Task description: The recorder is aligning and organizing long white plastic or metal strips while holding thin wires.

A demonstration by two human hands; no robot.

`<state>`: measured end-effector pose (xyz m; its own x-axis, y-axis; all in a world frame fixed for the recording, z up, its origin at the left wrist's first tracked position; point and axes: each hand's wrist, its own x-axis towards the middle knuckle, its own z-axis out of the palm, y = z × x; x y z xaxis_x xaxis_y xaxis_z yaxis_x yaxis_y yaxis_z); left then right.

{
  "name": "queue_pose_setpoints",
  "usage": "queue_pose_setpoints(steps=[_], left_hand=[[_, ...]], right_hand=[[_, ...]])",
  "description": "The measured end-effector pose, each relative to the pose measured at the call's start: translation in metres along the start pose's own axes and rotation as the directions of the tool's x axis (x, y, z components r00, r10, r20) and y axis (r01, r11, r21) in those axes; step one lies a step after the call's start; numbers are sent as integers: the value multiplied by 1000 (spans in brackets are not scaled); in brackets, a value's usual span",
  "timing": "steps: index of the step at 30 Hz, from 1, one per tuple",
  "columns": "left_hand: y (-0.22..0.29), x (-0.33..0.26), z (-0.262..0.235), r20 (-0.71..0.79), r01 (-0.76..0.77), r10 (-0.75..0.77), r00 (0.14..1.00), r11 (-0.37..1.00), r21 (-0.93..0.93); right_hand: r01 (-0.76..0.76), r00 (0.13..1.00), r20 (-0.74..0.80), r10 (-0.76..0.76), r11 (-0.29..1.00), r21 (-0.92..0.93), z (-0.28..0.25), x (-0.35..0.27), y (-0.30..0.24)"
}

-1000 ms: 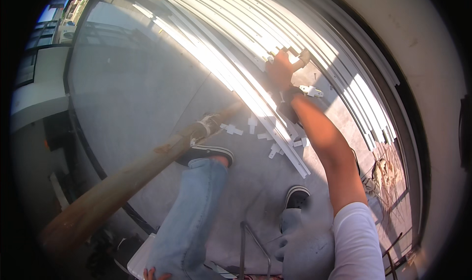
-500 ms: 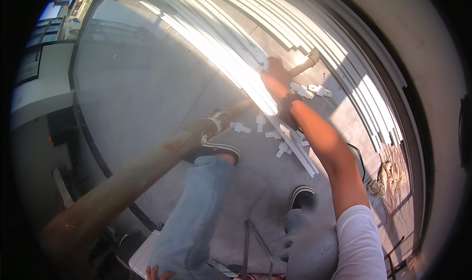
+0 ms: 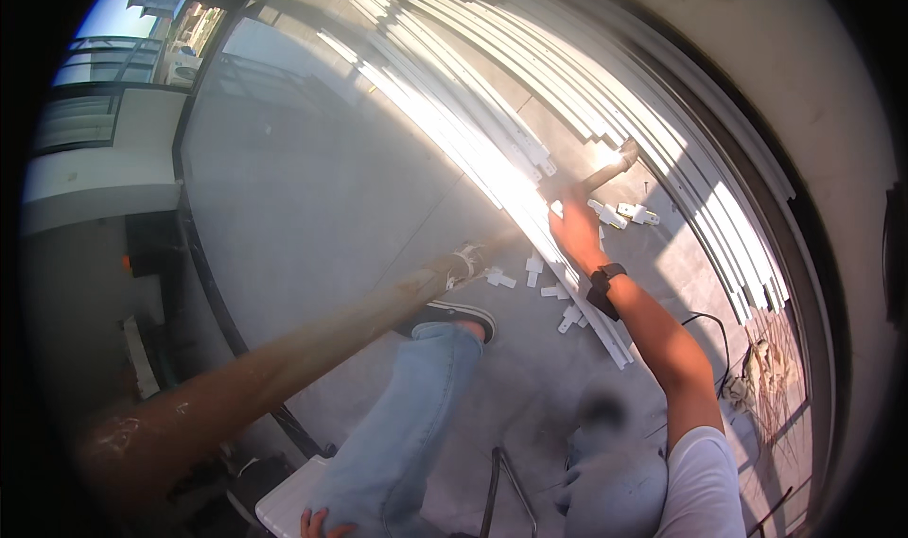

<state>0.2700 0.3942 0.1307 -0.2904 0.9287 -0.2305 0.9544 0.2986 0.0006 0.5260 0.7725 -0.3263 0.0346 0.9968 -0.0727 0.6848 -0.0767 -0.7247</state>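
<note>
In glare, my right hand [image 3: 575,228], with a black wristband [image 3: 603,290], is over the edge of the bundled white strips [image 3: 478,164]. Its fingers look curled, but what is in them is washed out. A short brown hammer-like tool [image 3: 610,169] extends beyond the hand, its blunt end to the upper right; I cannot tell whether the hand touches it. My left hand [image 3: 326,524] lies against my left thigh at the lower edge, fingers apart and holding nothing visible. White T-shaped connectors [image 3: 569,319] lie near the strip ends, with others [image 3: 638,215] right of the hand.
A long brown pole-like shape [image 3: 284,373], blurred, slants from lower left toward the strips and fades into glare. More white strips [image 3: 700,207] line the right wall. A bent metal bar [image 3: 501,481] stands between my legs. Dry twigs and a crumpled bundle [image 3: 757,377] are at right.
The view has shifted, so the floor and strips sit lower and farther right. My right hand has drawn back toward me slightly along the strips. The hammer-like tool and connectors have stayed put.
</note>
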Motion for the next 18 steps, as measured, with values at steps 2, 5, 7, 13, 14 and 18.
queue_pose_setpoints(steps=[2, 5, 7, 13, 14, 18], left_hand=[[5, 0, -5, -7, -19, 19, 1000, 1000, 13], [12, 2, -7, -10, -46, 46, 999, 999, -10], [16, 2, -6, -6, -16, 16, 1000, 1000, -2], [24, 3, -10, -25, -2, 2, 1000, 1000, -8], [25, 3, -14, -17, 1, -2, 1000, 1000, -7], [26, 7, -12, -9, -28, 28, 1000, 1000, 4]], right_hand=[[15, 995, 97, -6, 996, -93, -6, -21, -8], [50, 979, 203, -34, 996, -73, -22, -28, 11], [114, 971, 220, -90, 989, -97, -27, -30, 9], [184, 903, 418, -100, 969, -165, -34, -23, 6], [182, 900, 425, -97, 970, -164, -33, -28, 2], [167, 929, 360, -79, 962, -218, -33, -30, 9]])
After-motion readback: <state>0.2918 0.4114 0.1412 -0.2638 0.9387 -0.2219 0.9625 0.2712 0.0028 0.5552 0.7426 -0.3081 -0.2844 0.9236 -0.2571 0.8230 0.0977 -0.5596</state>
